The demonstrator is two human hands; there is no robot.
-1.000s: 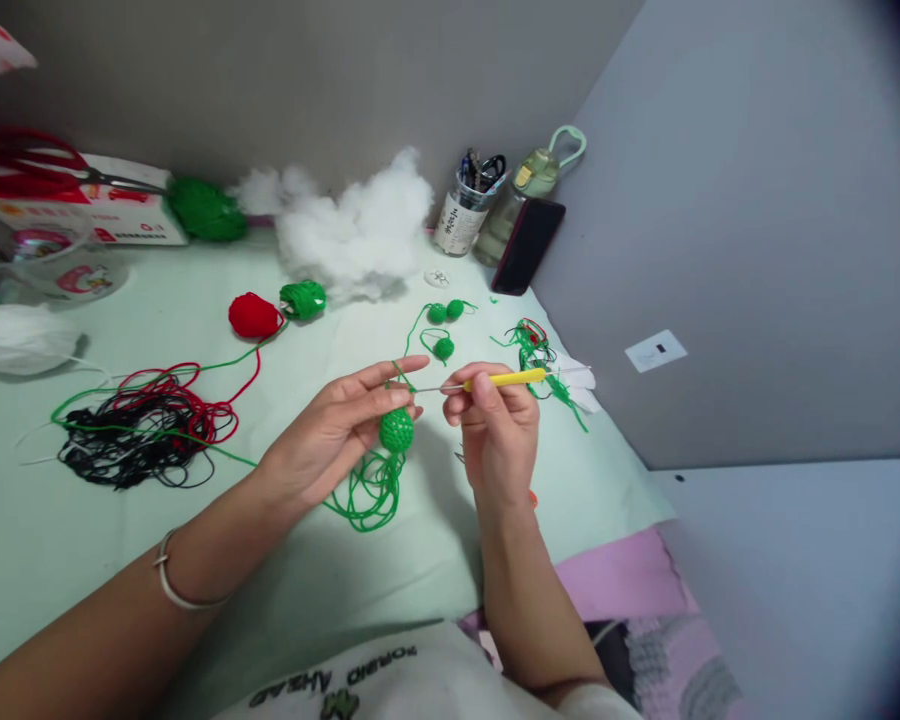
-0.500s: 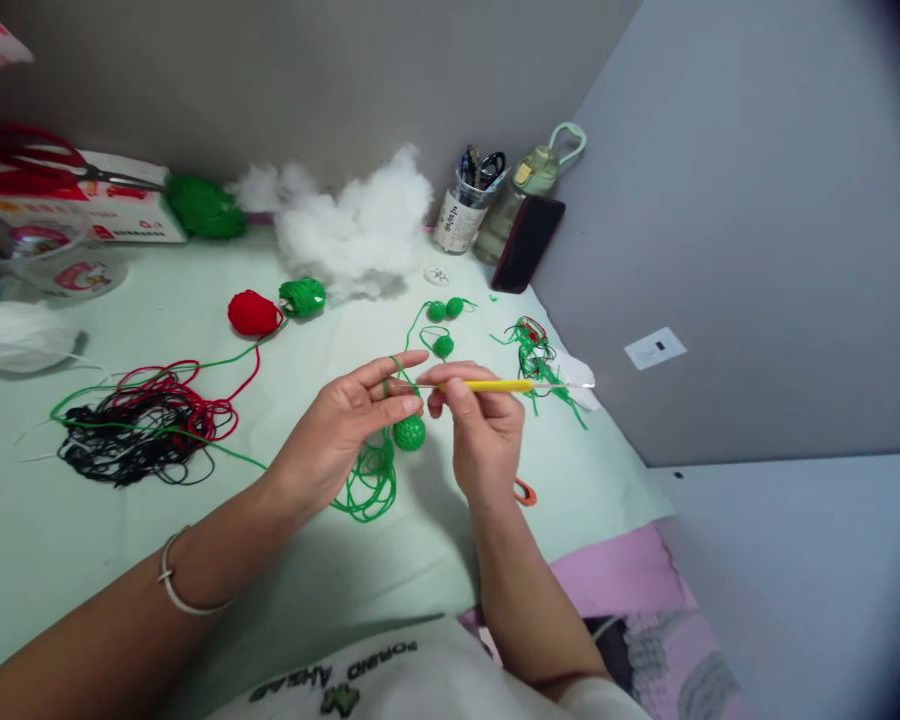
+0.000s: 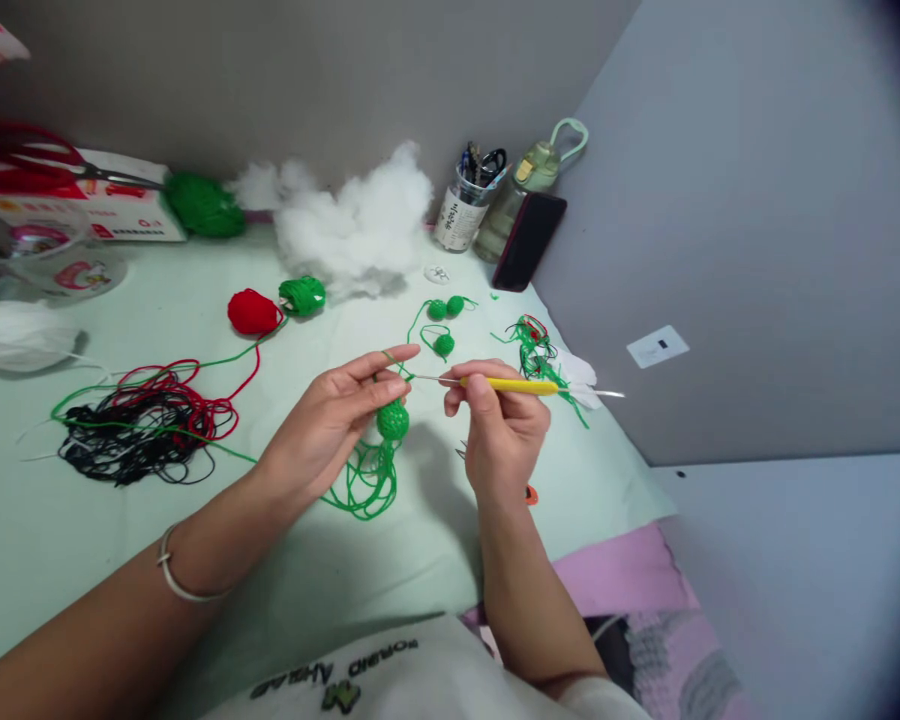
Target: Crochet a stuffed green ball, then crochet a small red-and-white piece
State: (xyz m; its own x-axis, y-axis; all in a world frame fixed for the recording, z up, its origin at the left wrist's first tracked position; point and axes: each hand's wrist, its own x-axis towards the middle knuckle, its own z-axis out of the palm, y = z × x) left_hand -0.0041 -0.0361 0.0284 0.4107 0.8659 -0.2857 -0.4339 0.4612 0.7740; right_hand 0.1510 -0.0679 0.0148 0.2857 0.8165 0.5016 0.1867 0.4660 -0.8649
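A yellow-handled crochet hook lies across the fingers of my right hand, which is closed around its handle. The hook's thin metal tip points left and reaches the green stitches at my left fingertips. Between thumb and fingers, my left hand pinches the green crochet work, and green yarn runs over its raised index finger. A small green crocheted ball hangs just below that pinch. Loose loops of green yarn lie on the table beneath it.
Black yarn lies tangled with red at left, near a red yarn ball. White stuffing, a pen cup, a bottle and a leaning phone stand along the back. Small green balls and yarn scraps lie ahead.
My right hand has moved right with the crochet hook, drawing its tip away from my left fingers. My left hand and the hanging green ball have shifted slightly left and up.
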